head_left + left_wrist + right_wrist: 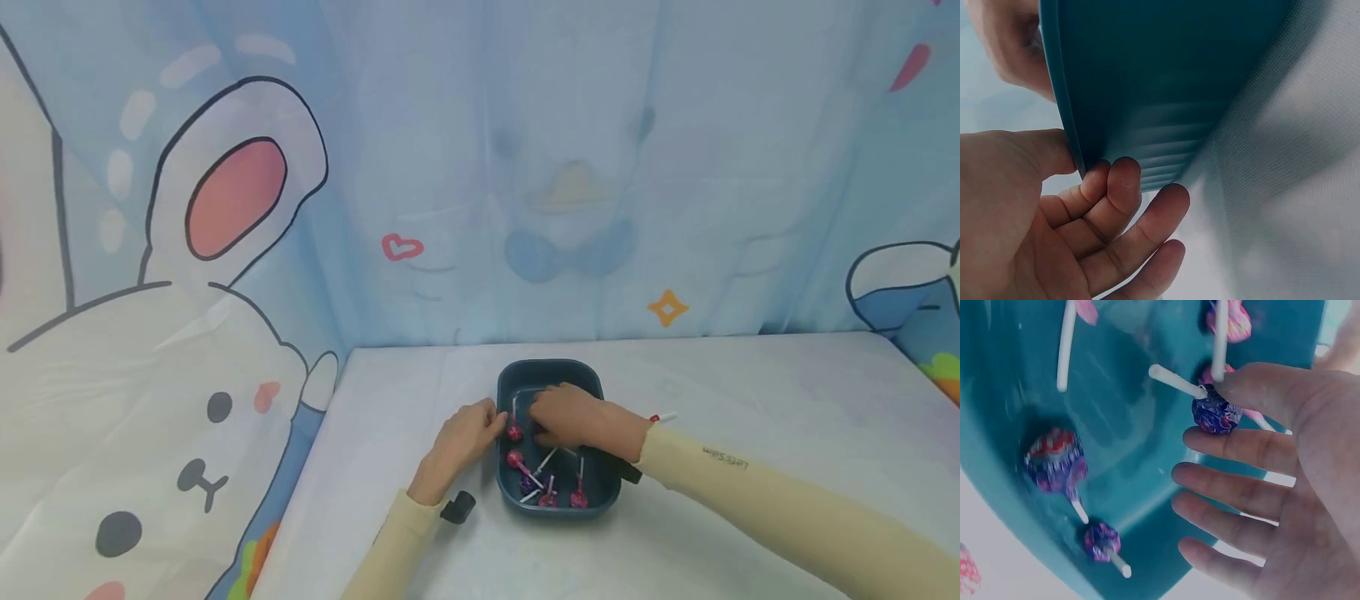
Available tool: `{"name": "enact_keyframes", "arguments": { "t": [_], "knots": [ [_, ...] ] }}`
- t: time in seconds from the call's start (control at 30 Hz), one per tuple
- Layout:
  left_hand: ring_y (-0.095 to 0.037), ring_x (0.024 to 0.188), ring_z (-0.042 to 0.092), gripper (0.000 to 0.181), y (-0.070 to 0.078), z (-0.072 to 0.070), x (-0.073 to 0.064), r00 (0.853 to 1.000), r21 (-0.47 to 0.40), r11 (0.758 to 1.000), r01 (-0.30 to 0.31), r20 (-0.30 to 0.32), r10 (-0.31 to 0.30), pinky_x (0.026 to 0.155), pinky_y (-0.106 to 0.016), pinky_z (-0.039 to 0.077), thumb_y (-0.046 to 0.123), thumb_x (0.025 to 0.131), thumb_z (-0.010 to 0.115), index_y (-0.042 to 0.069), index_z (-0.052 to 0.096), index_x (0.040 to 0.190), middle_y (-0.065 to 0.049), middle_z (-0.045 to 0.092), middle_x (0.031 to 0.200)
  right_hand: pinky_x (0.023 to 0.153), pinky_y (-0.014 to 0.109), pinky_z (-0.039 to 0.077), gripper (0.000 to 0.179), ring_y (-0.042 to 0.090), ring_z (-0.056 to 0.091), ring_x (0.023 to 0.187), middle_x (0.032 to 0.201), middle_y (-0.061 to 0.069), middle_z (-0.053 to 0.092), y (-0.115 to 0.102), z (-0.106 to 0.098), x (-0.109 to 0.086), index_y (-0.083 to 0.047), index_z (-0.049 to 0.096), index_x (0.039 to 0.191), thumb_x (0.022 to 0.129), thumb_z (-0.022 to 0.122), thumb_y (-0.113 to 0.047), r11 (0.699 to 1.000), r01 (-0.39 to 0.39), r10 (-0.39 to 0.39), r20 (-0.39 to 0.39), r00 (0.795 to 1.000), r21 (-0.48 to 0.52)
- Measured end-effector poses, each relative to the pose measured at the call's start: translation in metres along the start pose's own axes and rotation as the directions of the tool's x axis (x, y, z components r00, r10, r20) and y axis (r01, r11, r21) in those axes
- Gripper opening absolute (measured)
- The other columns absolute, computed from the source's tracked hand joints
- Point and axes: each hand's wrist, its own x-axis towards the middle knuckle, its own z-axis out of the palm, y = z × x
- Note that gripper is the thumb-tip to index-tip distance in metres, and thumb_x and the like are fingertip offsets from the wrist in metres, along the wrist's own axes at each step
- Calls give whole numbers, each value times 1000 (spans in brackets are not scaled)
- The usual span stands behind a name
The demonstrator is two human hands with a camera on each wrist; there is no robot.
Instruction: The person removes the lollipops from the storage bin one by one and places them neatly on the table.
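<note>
A dark teal plastic tub (pixel 525 377) stands on the table with several wrapped lollipops lying in it. At its left side my left hand (pixel 463 437) grips the rim, the thumb over the edge and some fingertips against the outer wall (pixel 1147 81). My right hand (pixel 573 415) reaches down into the tub. Between its thumb and index finger it pinches a purple-wrapped lollipop (pixel 1215 412) by the head, the white stick pointing away; the other fingers are extended. Pink lollipops (pixel 514 432) and a red-and-purple one (pixel 1057 462) lie around it in the tub.
Outside the tub, a red-wrapped lollipop (pixel 663 417) lies on the white-covered table (pixel 750 383), partly behind my right wrist. A blue curtain (pixel 450 167) with cartoon prints hangs behind the table and along the left.
</note>
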Motion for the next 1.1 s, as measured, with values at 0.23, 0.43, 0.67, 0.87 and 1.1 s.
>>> {"name": "enact_keyframes", "arguments": {
  "t": [0.23,0.43,0.67,0.87,1.1],
  "knots": [
    [-9,50,40,28,0,0,0,1000,-6,1000,10,8,-10,45,-23,30,36,94,48,15,49,76,4,44,58,84,45,46,26,23,61,89,93,3,65,10,-8,-5,-15,67,96,82,66,-36,999,-33,33,-10,999,27],
    [-9,51,41,28,1,0,0,1000,-18,1000,15,16,-15,45,-23,31,36,94,48,14,49,77,4,45,59,82,43,47,29,19,60,85,90,0,64,17,-10,-7,-16,67,101,82,65,-38,997,-45,46,-21,999,60],
    [-9,51,41,28,1,0,0,1000,-21,1000,23,18,-23,45,-23,31,37,94,49,14,49,76,3,45,59,72,35,49,30,11,56,76,87,-3,61,32,-19,-17,-16,67,102,83,64,-40,993,-49,57,-72,996,111],
    [-10,50,41,29,2,-1,-1,1000,-22,1000,15,9,-15,45,-23,31,36,94,49,14,49,75,4,45,58,72,33,49,27,10,56,77,90,-3,61,43,-24,-28,-18,65,100,84,63,-40,986,-64,80,-104,991,153],
    [-9,50,40,29,2,0,-2,1000,-20,1000,12,6,-12,45,-23,30,36,94,49,14,49,75,4,44,58,69,31,46,24,9,52,74,90,-3,59,59,-24,-38,-18,65,99,85,63,-38,972,-77,111,-146,983,222]
  ]
}}
